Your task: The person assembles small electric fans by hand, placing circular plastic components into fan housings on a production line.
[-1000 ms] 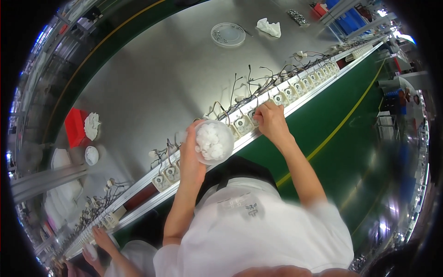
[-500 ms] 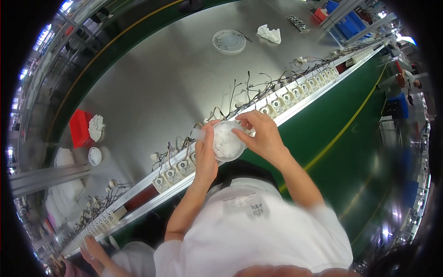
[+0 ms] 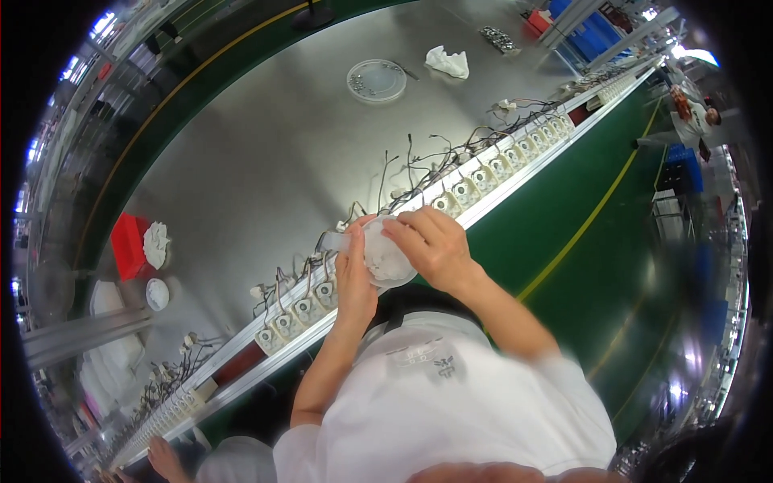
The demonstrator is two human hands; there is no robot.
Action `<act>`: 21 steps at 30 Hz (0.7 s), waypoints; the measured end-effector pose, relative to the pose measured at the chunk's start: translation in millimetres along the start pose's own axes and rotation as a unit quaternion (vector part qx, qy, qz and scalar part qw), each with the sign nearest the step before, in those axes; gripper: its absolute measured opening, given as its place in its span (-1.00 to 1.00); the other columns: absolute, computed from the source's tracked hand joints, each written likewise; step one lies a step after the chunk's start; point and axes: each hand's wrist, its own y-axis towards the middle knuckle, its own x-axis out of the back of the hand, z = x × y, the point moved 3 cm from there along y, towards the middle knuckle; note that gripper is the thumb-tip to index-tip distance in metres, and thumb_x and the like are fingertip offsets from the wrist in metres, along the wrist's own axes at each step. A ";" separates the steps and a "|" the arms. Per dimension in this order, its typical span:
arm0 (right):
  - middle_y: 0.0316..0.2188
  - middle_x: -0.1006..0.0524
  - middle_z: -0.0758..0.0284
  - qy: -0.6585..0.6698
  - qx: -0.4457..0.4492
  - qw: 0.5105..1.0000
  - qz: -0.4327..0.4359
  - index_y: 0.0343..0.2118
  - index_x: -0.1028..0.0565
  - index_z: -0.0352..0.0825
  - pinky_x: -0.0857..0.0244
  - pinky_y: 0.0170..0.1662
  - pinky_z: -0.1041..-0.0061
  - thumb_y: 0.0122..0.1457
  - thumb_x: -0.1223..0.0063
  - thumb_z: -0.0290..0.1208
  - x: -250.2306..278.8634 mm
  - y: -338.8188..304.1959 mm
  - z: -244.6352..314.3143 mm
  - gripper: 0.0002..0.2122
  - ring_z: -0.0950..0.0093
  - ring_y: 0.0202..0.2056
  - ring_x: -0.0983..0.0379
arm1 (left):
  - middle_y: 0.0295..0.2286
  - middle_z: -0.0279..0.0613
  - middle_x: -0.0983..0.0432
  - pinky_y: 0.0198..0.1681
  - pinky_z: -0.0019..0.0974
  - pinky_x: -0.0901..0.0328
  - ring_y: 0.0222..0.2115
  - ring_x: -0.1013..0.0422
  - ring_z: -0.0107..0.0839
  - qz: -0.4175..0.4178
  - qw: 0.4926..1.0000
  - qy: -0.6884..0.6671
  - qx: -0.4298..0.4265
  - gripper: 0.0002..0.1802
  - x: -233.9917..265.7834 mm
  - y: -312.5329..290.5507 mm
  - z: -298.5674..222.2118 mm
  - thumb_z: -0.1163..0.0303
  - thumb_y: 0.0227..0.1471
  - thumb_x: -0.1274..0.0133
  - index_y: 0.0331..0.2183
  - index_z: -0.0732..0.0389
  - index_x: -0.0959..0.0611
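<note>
My left hand [image 3: 355, 278] grips a round whitish bowl [image 3: 400, 278] by its left side, over the near edge of the workbench. Small white pieces [image 3: 385, 259] lie in the bowl, too small to name. A translucent flat tab [image 3: 332, 241] sticks out left of my left hand; I cannot tell whether it belongs to the bowl. My right hand [image 3: 439, 251] is over the bowl's upper right, its fingers bent together and their tips down at the white pieces. Whatever is between those tips is hidden.
A rail of cream square units [image 3: 465, 191] with dark wires runs diagonally past my hands. On the grey bench [image 3: 266, 153] lie a clear round lid [image 3: 376, 80], a crumpled white sheet [image 3: 447, 62] and a red bin [image 3: 129, 245]. A co-worker's hand [image 3: 165, 460] shows lower left.
My right hand has moved left and further over the bowl, its fingers now among the pieces. The bowl has shifted slightly left in the picture, along with the whole scene.
</note>
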 end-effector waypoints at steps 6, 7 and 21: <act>-0.46 -0.52 0.29 0.194 -0.101 0.976 0.022 -0.36 -0.56 -0.33 -0.32 -0.48 0.48 -0.14 -0.20 -0.60 0.4 -8.9 -18.9 -0.79 0.37 -0.48 -0.43 | -0.17 -0.19 -0.39 -0.04 -0.37 -0.24 -0.13 -0.34 -0.45 0.017 1.000 -0.012 0.007 -0.62 -3.6 12.1 10.3 0.18 0.24 0.25 -0.06 0.24 -0.40; -0.46 -0.52 0.29 0.192 -0.103 0.976 0.022 -0.36 -0.56 -0.33 -0.32 -0.48 0.48 -0.14 -0.20 -0.60 2.5 -10.3 -22.0 -0.79 0.37 -0.48 -0.43 | -0.17 -0.19 -0.39 -0.04 -0.37 -0.24 -0.13 -0.34 -0.45 0.019 1.000 -0.012 0.009 -0.62 -6.0 13.2 12.1 0.18 0.24 0.25 -0.06 0.24 -0.40; -0.41 -0.58 0.33 0.402 -0.550 0.724 -0.108 -0.28 -0.55 -0.49 -0.25 -0.32 0.73 0.13 -0.06 -0.49 38.4 -52.8 -99.5 -0.82 0.68 -0.44 -0.38 | -0.13 -0.21 -0.39 0.05 -0.32 -0.21 -0.06 -0.32 -0.39 0.042 0.994 -0.069 0.069 -0.60 -35.8 31.0 23.3 0.18 0.24 0.27 -0.04 0.25 -0.41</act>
